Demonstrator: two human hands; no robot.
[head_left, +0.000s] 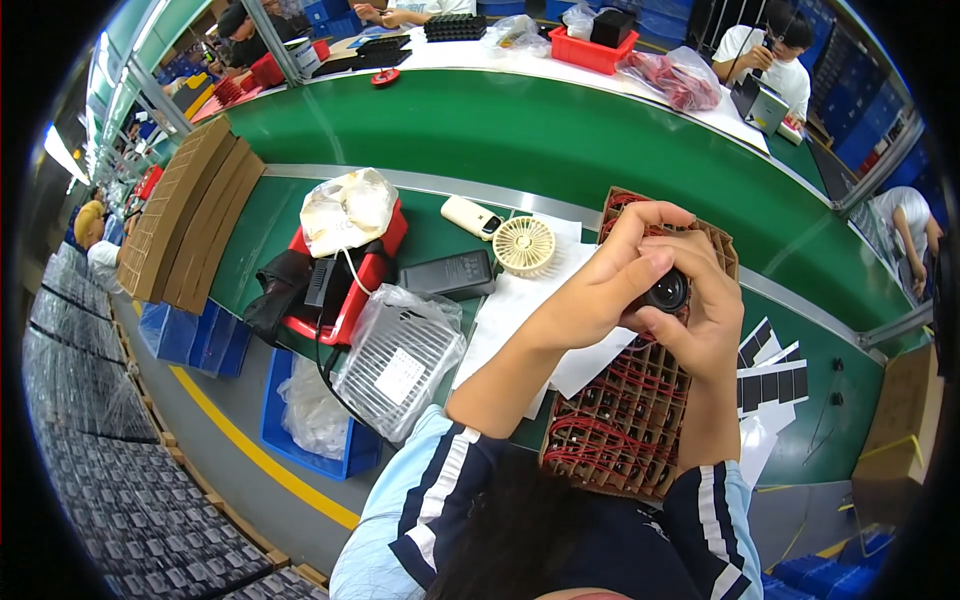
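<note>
Over a green table (pixel 425 225), left hand (pixel 612 275) and right hand (pixel 714 310) curl round some black lens-looking thing (pixel 668 291), sides mostly hidden.

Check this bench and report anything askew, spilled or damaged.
Only untidiness stands out: at right, black-and-white strips lie fanned at uneven angles; at left, dark fabric hangs partly outside the red bin, not tucked in. No spill shows, and the visible face of the round black part looks undamaged.
</note>
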